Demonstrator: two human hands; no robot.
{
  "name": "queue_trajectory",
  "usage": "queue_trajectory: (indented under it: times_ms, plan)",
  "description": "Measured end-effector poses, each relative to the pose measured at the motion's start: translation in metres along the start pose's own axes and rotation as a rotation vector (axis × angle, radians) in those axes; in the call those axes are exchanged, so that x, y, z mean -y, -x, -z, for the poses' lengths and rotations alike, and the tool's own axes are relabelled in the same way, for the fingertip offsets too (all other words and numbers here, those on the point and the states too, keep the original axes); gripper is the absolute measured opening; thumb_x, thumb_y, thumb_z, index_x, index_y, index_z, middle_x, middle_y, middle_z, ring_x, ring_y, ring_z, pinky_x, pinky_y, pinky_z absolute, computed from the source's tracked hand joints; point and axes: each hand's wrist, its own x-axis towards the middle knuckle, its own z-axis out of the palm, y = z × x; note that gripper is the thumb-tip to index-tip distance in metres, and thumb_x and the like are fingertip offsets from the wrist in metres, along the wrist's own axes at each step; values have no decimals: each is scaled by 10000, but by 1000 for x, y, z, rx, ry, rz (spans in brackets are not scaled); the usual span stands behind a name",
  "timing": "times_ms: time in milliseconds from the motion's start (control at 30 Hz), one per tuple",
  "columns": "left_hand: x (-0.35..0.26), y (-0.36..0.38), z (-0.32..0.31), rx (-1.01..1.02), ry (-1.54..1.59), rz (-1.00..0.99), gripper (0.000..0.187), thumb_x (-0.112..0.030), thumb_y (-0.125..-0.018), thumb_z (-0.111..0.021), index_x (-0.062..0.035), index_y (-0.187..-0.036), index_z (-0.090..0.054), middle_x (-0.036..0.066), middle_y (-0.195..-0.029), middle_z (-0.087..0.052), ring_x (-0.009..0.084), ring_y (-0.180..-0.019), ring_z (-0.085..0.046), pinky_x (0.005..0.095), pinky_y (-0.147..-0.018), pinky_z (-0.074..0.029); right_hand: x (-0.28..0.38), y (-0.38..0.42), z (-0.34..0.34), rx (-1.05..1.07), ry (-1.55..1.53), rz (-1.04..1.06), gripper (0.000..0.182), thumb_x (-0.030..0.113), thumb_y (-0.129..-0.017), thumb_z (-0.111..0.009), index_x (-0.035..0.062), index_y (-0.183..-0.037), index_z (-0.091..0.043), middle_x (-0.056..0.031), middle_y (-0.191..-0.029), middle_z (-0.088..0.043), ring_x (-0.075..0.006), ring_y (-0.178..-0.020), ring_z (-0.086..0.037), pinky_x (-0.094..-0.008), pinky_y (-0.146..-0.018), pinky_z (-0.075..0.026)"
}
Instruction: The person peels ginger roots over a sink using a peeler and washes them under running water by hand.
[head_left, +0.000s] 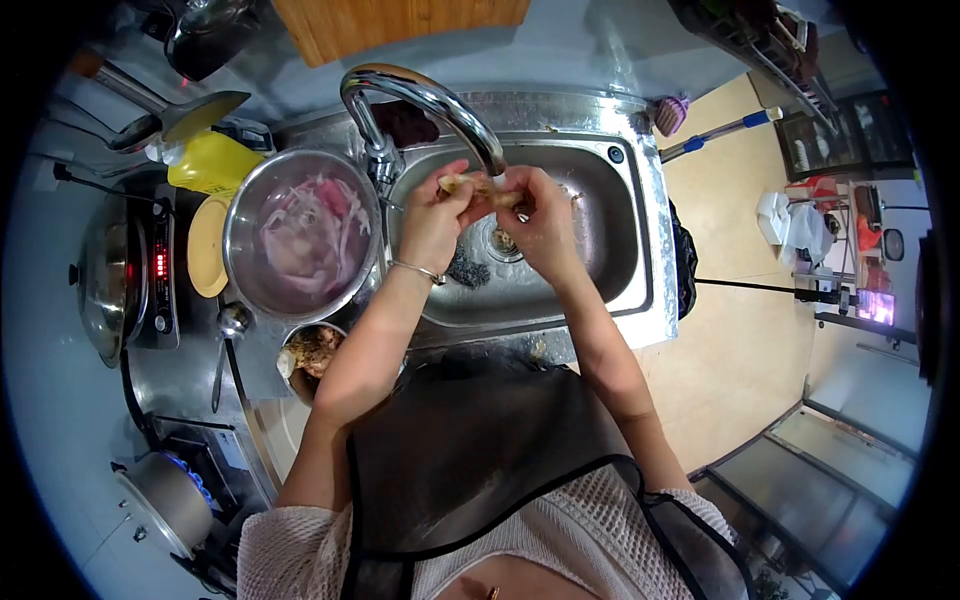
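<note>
Over the sink [610,230], my left hand [432,222] and my right hand [541,225] are close together, fingers closed around a knobbly yellowish-brown piece that looks like ginger root [458,186]. The curved chrome faucet [425,88] ends just above my fingers. Below the hands lie the drain [506,240], with brownish scraps in it, and a dark scouring pad [467,270]. My fingers cover much of the piece. Beside my left forearm, a small bowl holds more brown, knobbly pieces [314,350].
Left of the sink stands a large metal bowl [240,235] with pale pinkish strips in liquid. Beyond it are a yellow bottle [210,162], a ladle [232,322] and a lidded pan [108,280]. A pot [165,505] sits over a blue flame at lower left.
</note>
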Motion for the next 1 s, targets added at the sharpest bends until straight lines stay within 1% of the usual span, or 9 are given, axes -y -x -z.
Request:
queue_trajectory:
  times_ms: [133, 367, 467, 533, 600, 833, 900, 967, 1000]
  plan:
    - [10, 4, -4, -32, -461, -350, 253, -43, -796, -595, -7, -1019, -480, 105, -950, -590, 145, -883, -577, 284, -751, -513, 9, 10, -6, -54, 237, 252, 237, -58, -636, -617, 32, -828, -511, -108, -895, -563, -223, -744, -580, -277, -621, -473]
    - [6, -5, 8, -29, -536, -191, 175, -147, -864, -522, -12, -966, -569, 103, -830, -629, 177, -817, -611, 269, -685, -489, 15, 19, -1, -50, 276, 257, 241, -46, -634, -624, 22, -835, -511, -106, -853, -560, -223, -737, -582, -294, -596, -471]
    - [13, -19, 27, -69, -866, -410, 330, -281, -914, -377, -39, -1010, -580, 119, -894, -629, 275, -873, -593, 343, -762, -449, 19, 22, 7, -92, 321, 81, 255, -54, -671, -602, 20, -890, -494, -114, -814, -551, -239, -721, -591, -287, -597, -480]
    - [11, -23, 46, -9, -1049, -433, 293, -245, -899, -405, -44, -1025, -577, 122, -913, -626, 273, -884, -590, 337, -766, -448, 15, 26, 13, -124, -289, -385, 228, -16, -725, -607, -5, -917, -485, -96, -771, -561, -170, -668, -594, -254, -576, -496]
    - [8, -16, 48, 62, -1274, -423, 263, -153, -827, -520, -28, -1054, -563, 138, -962, -617, 249, -898, -591, 309, -767, -443, 14, 31, 16, -162, -389, -476, 190, -8, -753, -586, -2, -913, -482, -93, -771, -564, -156, -637, -584, -238, -578, -489]
    - [8, 36, 10, 345, -475, 89, 301, -170, -818, -598, 41, -1029, -553, 64, -941, -600, 124, -859, -560, 253, -756, -441, -4, 58, 5, -136, -842, -582, 192, 104, -840, -531, 6, -987, -455, -93, -876, -564, -163, -633, -575, -262, -588, -510]
    - [17, 39, 7, 336, -454, 30, 273, -164, -828, -584, 27, -1020, -551, 64, -956, -594, 106, -871, -555, 231, -764, -433, 2, 62, -1, -116, -883, -564, 200, 139, -857, -519, 14, -998, -452, -85, -897, -564, -166, -647, -576, -272, -595, -510]
    - [16, 45, 6, 194, -485, 26, 244, -175, -861, -539, -16, -1045, -542, 14, -911, -575, 47, -764, -503, 189, -659, -406, 12, 61, -4, -5, -542, -602, 240, 190, -869, -515, 23, -1028, -449, -72, -897, -566, -156, -701, -570, -271, -612, -497]
    - [22, 43, 9, 155, -433, -74, 255, -167, -838, -563, 31, -997, -554, 69, -888, -613, 126, -784, -581, 251, -713, -458, 1, 61, -7, 3, -333, -555, 258, 195, -870, -513, 15, -1048, -465, -78, -905, -567, -135, -741, -559, -252, -614, -478]
